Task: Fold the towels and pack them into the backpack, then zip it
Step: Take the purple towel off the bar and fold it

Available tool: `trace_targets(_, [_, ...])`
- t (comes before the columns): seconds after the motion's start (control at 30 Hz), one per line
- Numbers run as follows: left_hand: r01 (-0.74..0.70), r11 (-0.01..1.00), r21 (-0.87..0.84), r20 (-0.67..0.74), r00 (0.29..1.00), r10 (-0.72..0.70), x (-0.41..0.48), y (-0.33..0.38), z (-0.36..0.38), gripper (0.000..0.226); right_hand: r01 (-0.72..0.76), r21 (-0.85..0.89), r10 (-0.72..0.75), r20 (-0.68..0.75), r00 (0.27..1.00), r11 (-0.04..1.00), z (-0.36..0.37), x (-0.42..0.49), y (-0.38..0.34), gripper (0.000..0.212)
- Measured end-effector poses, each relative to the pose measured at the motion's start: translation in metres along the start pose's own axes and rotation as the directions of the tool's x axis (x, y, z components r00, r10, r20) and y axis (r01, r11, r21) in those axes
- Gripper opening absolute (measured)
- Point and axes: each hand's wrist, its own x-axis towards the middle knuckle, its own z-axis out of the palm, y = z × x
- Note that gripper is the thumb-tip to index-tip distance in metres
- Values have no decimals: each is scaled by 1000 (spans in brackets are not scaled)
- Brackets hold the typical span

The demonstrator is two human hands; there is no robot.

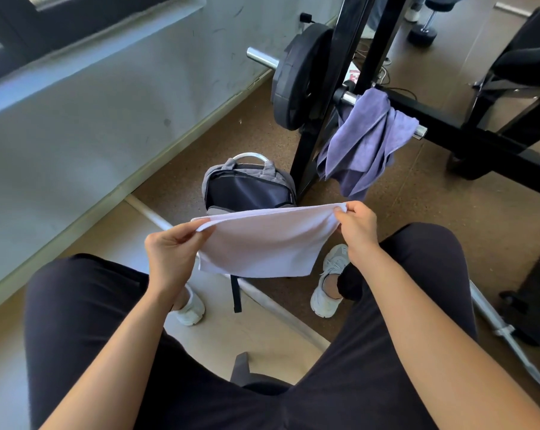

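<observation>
Left hand [172, 243] and right hand [357, 226]: each pinches an upper corner of white towel [262, 243], hanging doubled between knees. Beyond: backpack [247, 187], unzipped, on floor. Far right: purple towel [364, 144] draped over barbell [346, 97].

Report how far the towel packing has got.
Done: the backpack stands unzipped, with no towel visible inside. In hand: the left hand and right hand pinch the white towel by its top corners, mid-fold. Left: the purple towel, draped unfolded over the barbell, then packing both and zipping.
</observation>
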Motion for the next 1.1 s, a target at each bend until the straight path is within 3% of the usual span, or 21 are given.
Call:
trace_targets(0.1, [2, 1000, 9, -113, 994, -1, 3, 2, 1, 17, -5, -50, 6, 21, 1000, 999, 2, 1, 1, 17])
trace_targets(0.2, [57, 994, 96, -123, 991, -45, 9, -1, -3, 43, -4, -25, 4, 15, 1000, 1000, 3, 1, 3, 18])
trace_targets(0.33, [87, 977, 196, -55, 995, -78, 9, -5, -3, 4, 2, -16, -1, 24, 1000, 1000, 2, 4, 5, 19])
trace_targets(0.63, [310, 941, 134, -70, 951, -303, 8, -14, 4, 25, 182, -118, -169, 114, 979, 976, 7, -5, 5, 38])
trace_targets(0.77, [347, 936, 61, 94, 931, -351, 4, -14, 13, 33, 227, -66, -220, 103, 970, 972, 15, -17, 3, 48])
trace_targets(0.9, [339, 941, -5, 270, 906, -325, -6, -6, 25, 29, 300, -11, -289, 239, 927, 954, 24, -34, 1, 23])
trace_targets(1.1, [285, 959, -2, 441, 861, -254, -17, -9, 38, 29, 418, 15, -379, 452, 807, 908, 41, -55, 1, 10])
